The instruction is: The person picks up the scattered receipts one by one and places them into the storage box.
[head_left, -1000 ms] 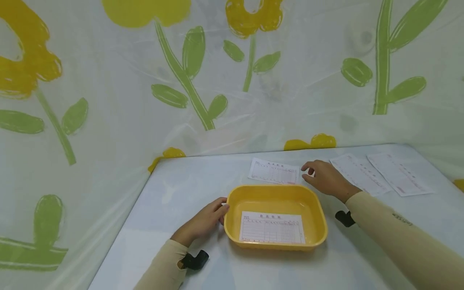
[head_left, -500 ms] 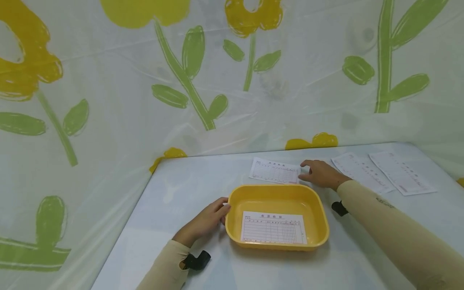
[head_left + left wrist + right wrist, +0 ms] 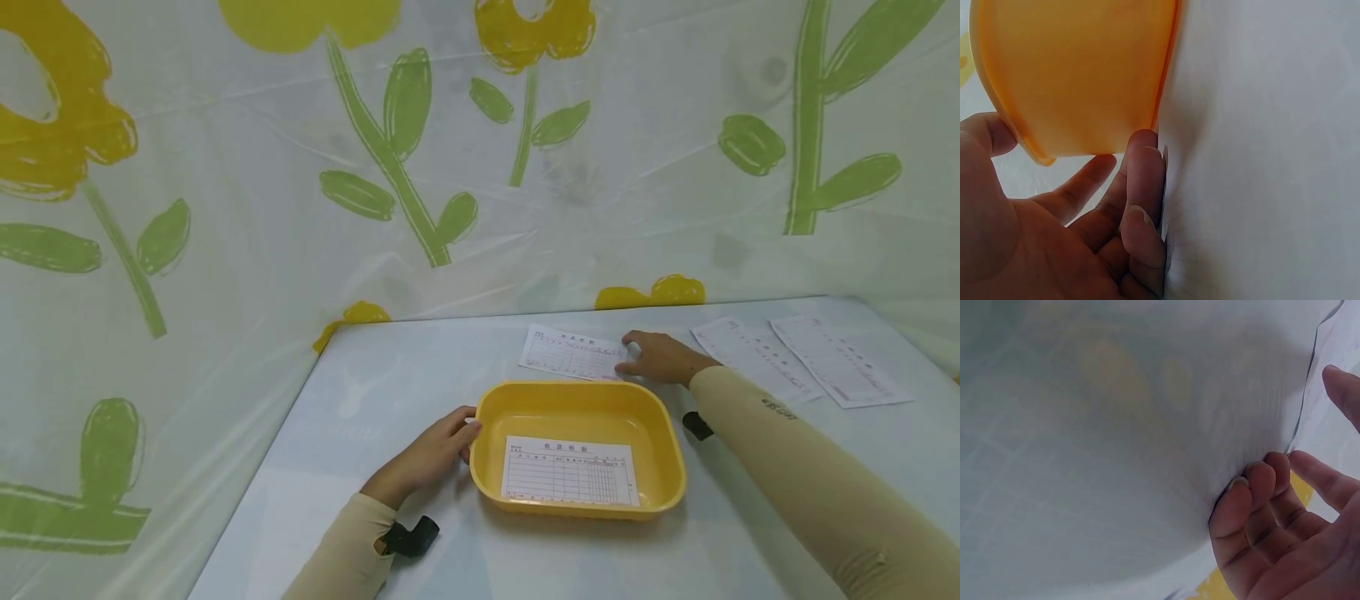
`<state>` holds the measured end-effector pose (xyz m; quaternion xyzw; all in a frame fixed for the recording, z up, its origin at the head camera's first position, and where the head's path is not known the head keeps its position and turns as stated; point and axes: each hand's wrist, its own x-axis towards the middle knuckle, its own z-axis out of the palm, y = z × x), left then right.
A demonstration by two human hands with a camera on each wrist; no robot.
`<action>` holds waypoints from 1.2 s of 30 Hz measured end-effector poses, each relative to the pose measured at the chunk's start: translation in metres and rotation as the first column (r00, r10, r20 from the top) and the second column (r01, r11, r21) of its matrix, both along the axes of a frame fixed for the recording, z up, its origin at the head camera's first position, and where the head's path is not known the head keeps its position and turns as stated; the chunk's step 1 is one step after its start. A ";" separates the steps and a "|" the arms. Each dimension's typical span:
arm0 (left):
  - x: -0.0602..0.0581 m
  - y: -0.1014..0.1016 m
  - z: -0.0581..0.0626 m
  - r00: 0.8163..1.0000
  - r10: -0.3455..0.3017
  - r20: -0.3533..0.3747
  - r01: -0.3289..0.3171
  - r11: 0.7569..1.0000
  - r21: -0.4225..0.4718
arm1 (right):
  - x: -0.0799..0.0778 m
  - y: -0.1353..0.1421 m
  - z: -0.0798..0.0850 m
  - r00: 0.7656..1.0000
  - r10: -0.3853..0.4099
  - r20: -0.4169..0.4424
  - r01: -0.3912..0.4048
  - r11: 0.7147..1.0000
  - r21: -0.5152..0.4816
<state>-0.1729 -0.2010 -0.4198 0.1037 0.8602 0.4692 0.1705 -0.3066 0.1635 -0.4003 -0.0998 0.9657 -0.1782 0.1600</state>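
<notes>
A yellow plastic tray (image 3: 585,400) stands on the table, with a printed paper form (image 3: 572,471) lying flat inside it. My left hand (image 3: 427,457) holds the tray's left end. In the left wrist view, the thumb of that hand (image 3: 1054,231) is on the rim and the forefinger touches the wall. Behind the tray lies another printed form (image 3: 570,352). My right hand (image 3: 660,357) is at the right edge of that form, thumb and forefinger apart. The right wrist view shows this hand's (image 3: 1291,519) other fingers bent against the tabletop, the forefinger at the paper's edge.
Two more printed forms, a nearer-left one (image 3: 757,358) and a right one (image 3: 840,360), lie at the table's back right. A flower-printed curtain (image 3: 645,208) hangs behind the table (image 3: 360,417).
My right hand has moved slightly left, from beside the form behind the tray to its right edge. My left hand has stayed at the tray, which has not moved on the table.
</notes>
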 end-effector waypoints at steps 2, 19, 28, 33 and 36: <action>0.000 0.000 0.000 1.000 0.001 -0.002 -0.001 1.000 -0.003 | 0.000 -0.001 0.000 1.000 -0.002 -0.004 0.002 1.000 0.008; 0.000 0.001 0.000 1.000 0.002 -0.009 -0.002 1.000 -0.002 | 0.003 -0.011 0.003 0.996 -0.090 0.023 0.091 0.995 -0.036; 0.000 0.000 -0.002 1.000 -0.003 -0.003 0.003 1.000 -0.018 | -0.001 -0.010 0.000 0.998 -0.067 -0.007 0.067 0.996 -0.051; 0.000 0.000 -0.003 1.000 0.002 0.000 -0.002 1.000 -0.029 | -0.004 -0.010 -0.002 0.999 -0.038 -0.024 0.037 0.998 -0.050; -0.001 0.000 -0.003 1.000 0.001 0.000 -0.001 1.000 -0.030 | -0.005 -0.010 -0.004 0.998 -0.059 -0.011 0.058 0.997 -0.060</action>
